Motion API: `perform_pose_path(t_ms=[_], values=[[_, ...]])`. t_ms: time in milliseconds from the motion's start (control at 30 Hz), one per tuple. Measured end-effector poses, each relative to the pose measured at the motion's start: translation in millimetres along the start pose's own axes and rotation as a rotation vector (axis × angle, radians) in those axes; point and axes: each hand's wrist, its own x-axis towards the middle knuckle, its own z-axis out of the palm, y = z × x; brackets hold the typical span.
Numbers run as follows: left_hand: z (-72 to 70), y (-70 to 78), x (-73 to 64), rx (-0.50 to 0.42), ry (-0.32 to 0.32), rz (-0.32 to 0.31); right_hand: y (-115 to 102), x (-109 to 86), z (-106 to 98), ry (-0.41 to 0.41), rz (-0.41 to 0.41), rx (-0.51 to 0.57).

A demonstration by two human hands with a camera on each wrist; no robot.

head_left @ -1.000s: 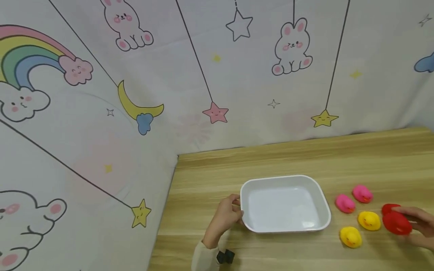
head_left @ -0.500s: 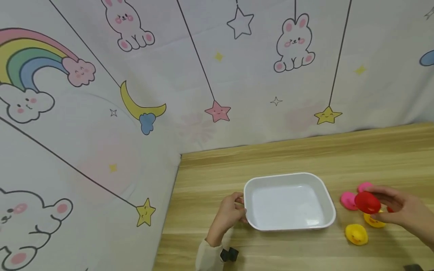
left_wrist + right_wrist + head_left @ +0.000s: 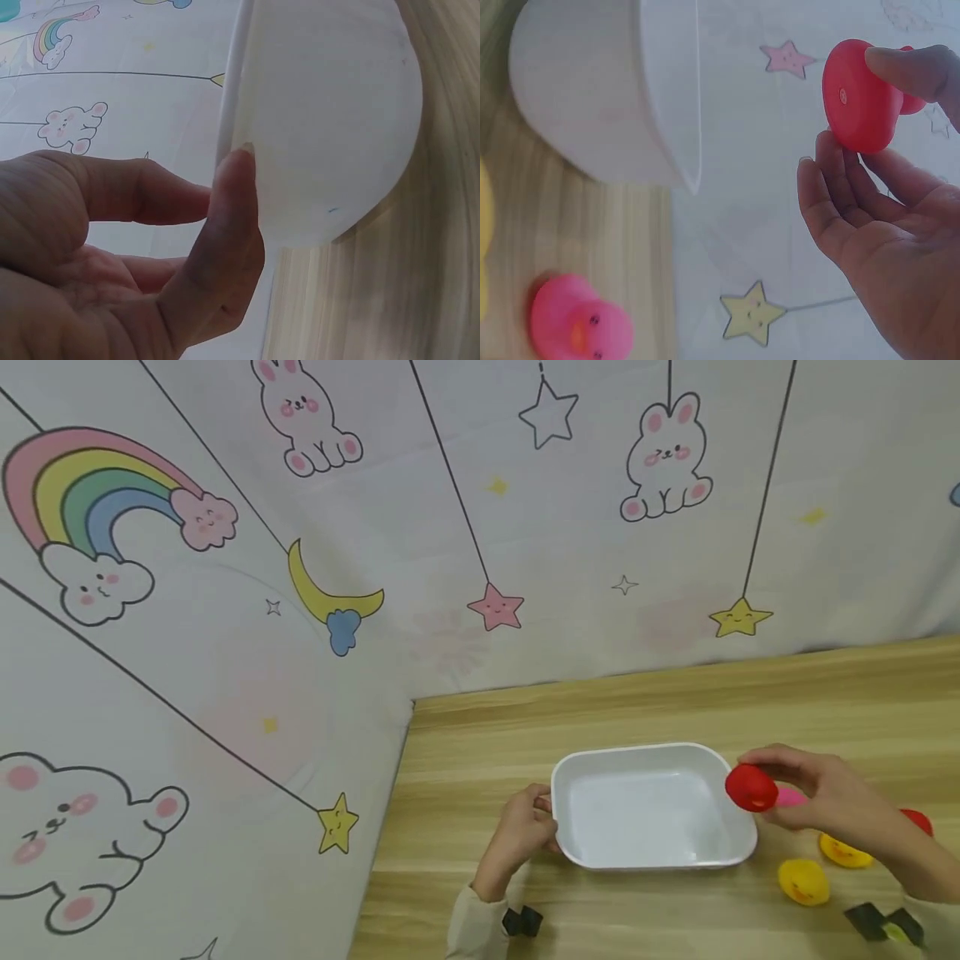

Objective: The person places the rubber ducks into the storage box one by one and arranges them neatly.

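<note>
My left hand (image 3: 521,822) grips the left rim of a white rectangular tub (image 3: 637,814) on the wooden table. In the left wrist view, thumb and fingers meet at the rim of the tub (image 3: 334,112), one fingertip against its outer wall. My right hand (image 3: 832,793) pinches a red rubber duck (image 3: 752,788) just above the tub's right rim. The right wrist view shows the flat underside of the red duck (image 3: 861,97), held between thumb and fingertips. Inside, the tub holds nothing.
Right of the tub lie two yellow ducks (image 3: 804,882), a second red duck (image 3: 917,821) partly behind my right forearm, and a pink duck (image 3: 791,797) largely hidden by my hand. A printed cloth (image 3: 562,527) hangs behind and left of the table.
My right hand has lifted the red duck from the group at right and carried it left to the tub's right rim. The left hand keeps its grip on the tub; the head view shifts slightly.
</note>
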Motion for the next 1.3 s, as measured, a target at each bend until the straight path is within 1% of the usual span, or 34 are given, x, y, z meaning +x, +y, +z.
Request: perform_pose_path(t_ms=[167,300,467,567,633,767,833,933,1067,1167,1300], values=[[3.1,-1.4,2.5,0.035,0.019,0.004,-15,19.6,8,-0.051,-0.076,0.002],[1.5,-2.0,3.7,0.054,0.031,0.014,-24,36.2,15,-0.087,-0.127,0.021],[0.7,-3.5,2.3,0.007,0.024,0.007,-32,57.2,25,-0.123,-0.160,0.046],[1.0,-4.1,2.4,-0.026,0.021,0.004,-39,70.5,29,-0.161,-0.154,0.042],[1.0,-3.9,2.5,-0.037,0.013,-0.001,-44,79.1,32,-0.185,-0.130,0.027],[0.0,-3.7,4.1,-0.030,0.010,-0.006,-51,97.9,38,-0.216,-0.077,0.016],[-1.4,-2.7,4.5,-0.031,0.010,-0.005,-53,107.2,43,-0.235,-0.050,0.026],[-3.1,-2.7,4.8,-0.044,0.012,0.000,-55,119.6,52,-0.275,-0.044,0.048],[-2.6,-3.0,3.7,-0.056,0.007,0.001,-55,129.8,64,-0.320,-0.055,0.061],[-2.0,-2.2,3.3,-0.048,0.012,0.007,-56,134.7,71,-0.330,-0.058,0.071],[-2.1,-1.4,3.2,-0.036,0.016,0.000,-52,140.2,83,-0.349,-0.043,0.088]])
